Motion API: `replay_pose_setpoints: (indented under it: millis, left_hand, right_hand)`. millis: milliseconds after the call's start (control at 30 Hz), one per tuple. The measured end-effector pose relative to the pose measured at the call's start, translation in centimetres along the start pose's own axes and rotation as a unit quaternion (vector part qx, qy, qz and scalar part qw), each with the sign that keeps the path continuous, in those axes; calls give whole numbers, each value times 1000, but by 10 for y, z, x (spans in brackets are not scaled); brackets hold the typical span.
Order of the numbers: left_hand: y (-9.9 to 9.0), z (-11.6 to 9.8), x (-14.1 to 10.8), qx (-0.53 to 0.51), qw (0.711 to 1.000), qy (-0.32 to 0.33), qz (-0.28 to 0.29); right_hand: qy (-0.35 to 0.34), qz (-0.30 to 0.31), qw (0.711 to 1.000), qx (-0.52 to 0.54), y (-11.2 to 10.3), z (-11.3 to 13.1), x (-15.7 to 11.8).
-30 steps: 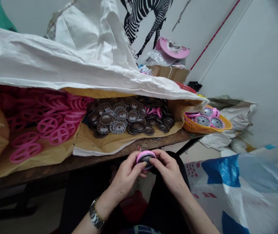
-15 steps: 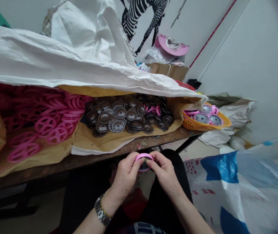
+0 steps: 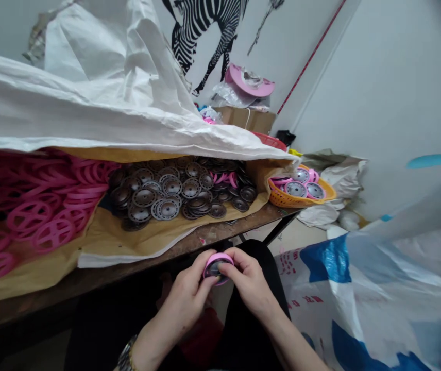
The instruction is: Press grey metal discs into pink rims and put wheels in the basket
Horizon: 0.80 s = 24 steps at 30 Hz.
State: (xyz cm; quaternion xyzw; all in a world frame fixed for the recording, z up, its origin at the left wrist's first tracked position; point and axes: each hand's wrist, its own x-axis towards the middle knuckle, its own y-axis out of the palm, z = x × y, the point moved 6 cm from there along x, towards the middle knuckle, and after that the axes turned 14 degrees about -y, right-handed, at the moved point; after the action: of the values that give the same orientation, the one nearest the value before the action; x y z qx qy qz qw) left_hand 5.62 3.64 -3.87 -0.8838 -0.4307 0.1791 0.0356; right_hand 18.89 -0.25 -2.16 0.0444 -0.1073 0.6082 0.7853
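Over my lap, both hands grip one small toy wheel (image 3: 213,267), a pink rim with a dark grey disc inside it. My left hand (image 3: 189,288) holds the wheel's left edge, thumb at the lower rim. My right hand (image 3: 246,275) holds the right edge, its thumb lying on the disc face. Beyond them on the bench, grey hubcap-like discs (image 3: 167,207) lie heaped on brown paper sacking. Left of that heap are many pink spoked rims (image 3: 35,216). A few pink pieces (image 3: 223,179) lie among the discs.
An orange basket (image 3: 295,201) of pink-and-grey wheels stands at the bench's right end. A white sack (image 3: 128,118) drapes over the parts from behind. The wooden bench edge (image 3: 189,242) runs before my knees. To the right sits a large white-and-blue plastic bag (image 3: 321,293).
My view has swung right, so the bench things sit further left. My right thumb has moved onto the disc face, and the left thumb has dropped to the lower rim.
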Motion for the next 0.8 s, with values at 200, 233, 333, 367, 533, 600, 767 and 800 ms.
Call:
replay_pose_setpoints:
  millis: [200, 233, 333, 367, 533, 600, 767, 800]
  left_hand:
    - [7, -3, 6, -10, 1000, 25, -13]
    - [10, -3, 7, -4, 1000, 21, -10]
    - [16, 1, 9, 28, 1000, 5, 2]
    - [16, 3, 10, 39, 999, 2, 2]
    - [6, 14, 9, 65, 998, -4, -11]
    - [3, 15, 9, 70, 998, 2, -8]
    - [7, 7, 6, 113, 993, 36, -1]
    - [8, 5, 5, 123, 992, 41, 1]
  right_hand:
    - [10, -31, 999, -5, -12, -8, -7]
    - [9, -34, 999, -9, -16, -7, -6]
    - [-9, -68, 997, -29, -45, 2, 1]
    - [-21, -90, 995, -42, -61, 8, 6]
    - [-126, -243, 940, -205, -176, 48, 49]
    - [-135, -284, 899, -306, -221, 59, 72]
    - [-119, -323, 859, -378, -285, 65, 135]
    - [-112, -318, 857, -389, -289, 64, 146]
